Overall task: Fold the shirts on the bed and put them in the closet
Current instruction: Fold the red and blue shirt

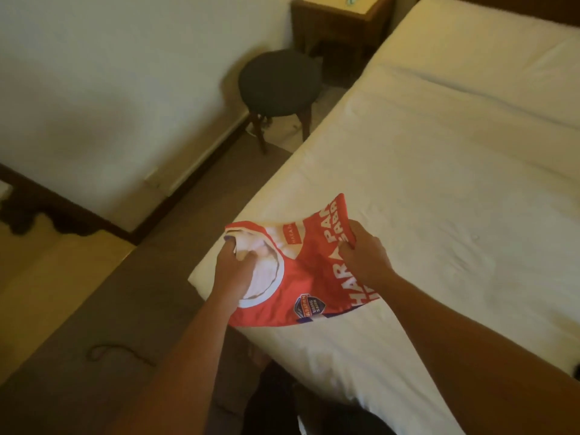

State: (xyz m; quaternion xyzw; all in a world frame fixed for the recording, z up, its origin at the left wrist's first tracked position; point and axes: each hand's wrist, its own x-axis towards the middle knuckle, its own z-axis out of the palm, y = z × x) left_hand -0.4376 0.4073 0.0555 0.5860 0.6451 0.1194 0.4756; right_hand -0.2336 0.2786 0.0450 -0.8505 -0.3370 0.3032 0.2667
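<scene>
A red shirt with white lettering and a white collar is folded into a small bundle over the near left corner of the white bed. My left hand grips it at the collar opening, fingers curled into the white fabric. My right hand pinches the shirt's right edge over the lettering. The far end of the shirt curls upward. No closet shows in the head view.
A round dark stool on wooden legs stands by the wall left of the bed. A wooden nightstand is behind it. Brown carpet runs along the bed, with a thin cord lying on it.
</scene>
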